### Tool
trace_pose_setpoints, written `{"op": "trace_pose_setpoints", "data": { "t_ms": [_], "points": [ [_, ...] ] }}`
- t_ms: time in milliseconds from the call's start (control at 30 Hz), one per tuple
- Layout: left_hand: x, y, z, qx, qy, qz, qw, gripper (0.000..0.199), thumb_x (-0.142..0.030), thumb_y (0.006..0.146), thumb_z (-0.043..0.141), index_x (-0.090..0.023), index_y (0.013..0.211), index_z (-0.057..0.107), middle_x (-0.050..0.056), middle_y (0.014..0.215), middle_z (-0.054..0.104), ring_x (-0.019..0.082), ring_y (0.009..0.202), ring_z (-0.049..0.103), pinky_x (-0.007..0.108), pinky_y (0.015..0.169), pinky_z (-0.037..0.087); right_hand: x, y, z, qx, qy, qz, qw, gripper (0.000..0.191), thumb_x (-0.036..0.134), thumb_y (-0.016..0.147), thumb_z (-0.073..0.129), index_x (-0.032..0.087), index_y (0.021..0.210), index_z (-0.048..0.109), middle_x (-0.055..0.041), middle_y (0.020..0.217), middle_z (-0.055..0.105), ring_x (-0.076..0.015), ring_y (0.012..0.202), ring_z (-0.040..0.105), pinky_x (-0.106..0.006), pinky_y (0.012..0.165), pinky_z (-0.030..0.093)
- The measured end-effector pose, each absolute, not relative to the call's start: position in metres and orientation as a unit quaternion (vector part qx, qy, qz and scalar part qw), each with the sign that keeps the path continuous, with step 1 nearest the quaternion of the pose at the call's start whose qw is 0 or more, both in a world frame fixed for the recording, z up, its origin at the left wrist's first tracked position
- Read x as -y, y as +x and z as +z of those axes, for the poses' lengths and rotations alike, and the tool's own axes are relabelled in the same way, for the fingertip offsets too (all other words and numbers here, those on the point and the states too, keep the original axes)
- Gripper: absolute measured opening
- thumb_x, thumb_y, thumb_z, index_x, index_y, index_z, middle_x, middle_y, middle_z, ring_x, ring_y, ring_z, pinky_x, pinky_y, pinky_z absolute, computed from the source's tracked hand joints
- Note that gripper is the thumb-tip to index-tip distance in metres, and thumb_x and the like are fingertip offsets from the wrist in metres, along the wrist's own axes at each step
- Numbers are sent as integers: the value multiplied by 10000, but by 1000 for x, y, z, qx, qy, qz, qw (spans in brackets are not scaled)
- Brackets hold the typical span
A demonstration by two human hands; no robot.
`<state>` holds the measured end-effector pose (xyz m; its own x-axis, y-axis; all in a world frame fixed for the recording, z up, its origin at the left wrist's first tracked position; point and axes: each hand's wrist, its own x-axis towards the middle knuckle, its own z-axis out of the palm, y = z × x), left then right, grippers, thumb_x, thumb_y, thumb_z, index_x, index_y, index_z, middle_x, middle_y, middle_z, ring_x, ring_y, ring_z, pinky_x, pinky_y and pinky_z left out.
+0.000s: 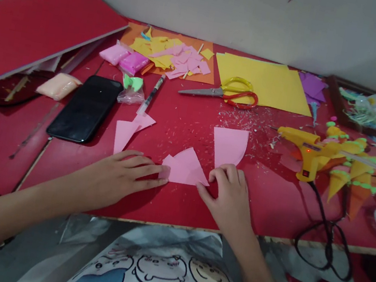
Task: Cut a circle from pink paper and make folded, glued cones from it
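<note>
A folded piece of pink paper (185,169) lies flat near the table's front edge, between my two hands. My left hand (125,174) rests palm down with its fingers stretched out, fingertips pressing on the paper's left end. At the right end, my right hand (231,196) has its fingers curled, with thumb and forefinger at the pointed corner. Just above my right hand lies a pink paper piece (229,145) with one rounded edge, its lower end at my knuckles. Another pink paper piece (124,135) lies partly under my left fingers.
Scissors (224,94) lie beyond the paper, overlapping yellow sheets (263,81). A glue gun (307,151) with a lit red light sits right, its cable looping down. A phone (85,107), a pen (153,92), clay packets (124,57) and paper scraps (187,59) lie left and behind.
</note>
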<state>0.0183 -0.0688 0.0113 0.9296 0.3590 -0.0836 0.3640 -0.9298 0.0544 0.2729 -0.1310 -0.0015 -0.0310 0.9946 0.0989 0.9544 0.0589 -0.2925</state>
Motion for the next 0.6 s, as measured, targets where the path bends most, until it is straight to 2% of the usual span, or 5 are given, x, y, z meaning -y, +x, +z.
{"op": "trace_pose_setpoints", "data": {
  "t_ms": [200, 400, 533, 600],
  "points": [
    [65, 13, 11, -182, 980, -32, 78, 510, -62, 815, 426, -295, 1268, 448, -3, 1347, 444, 203, 1181, 439, 380, 1011, 305, 135, 287, -1, 718, -653, 156, 184, 29, 179, 807, 511, 186, 813, 484, -48, 918, 492, -197, 872, 437, -336, 776, 368],
    [63, 12, 13, -193, 974, -7, 115, 492, -49, 791, 411, -270, 1218, 512, -2, 1300, 497, 187, 1171, 444, 363, 1014, 325, 135, 294, -4, 720, -637, 177, 210, 181, 35, 801, 396, 179, 843, 497, -44, 917, 512, -179, 875, 452, -324, 793, 383],
    [61, 20, 14, -225, 962, 18, 155, 432, -75, 799, 418, -264, 1167, 544, -6, 1221, 559, 154, 1116, 478, 318, 972, 372, 135, 291, -2, 737, -610, 175, 233, 145, 120, 803, 481, 181, 930, 515, -58, 978, 527, -193, 945, 458, -344, 845, 390],
    [60, 27, 14, -240, 957, 34, 159, 316, -134, 826, 432, -249, 1068, 599, 4, 1169, 585, 161, 1071, 504, 322, 941, 393, 134, 288, 0, 761, -586, 178, 215, 241, 208, 789, 560, 184, 1025, 518, -67, 1058, 519, -205, 1006, 445, -361, 883, 387]
  ]
}}
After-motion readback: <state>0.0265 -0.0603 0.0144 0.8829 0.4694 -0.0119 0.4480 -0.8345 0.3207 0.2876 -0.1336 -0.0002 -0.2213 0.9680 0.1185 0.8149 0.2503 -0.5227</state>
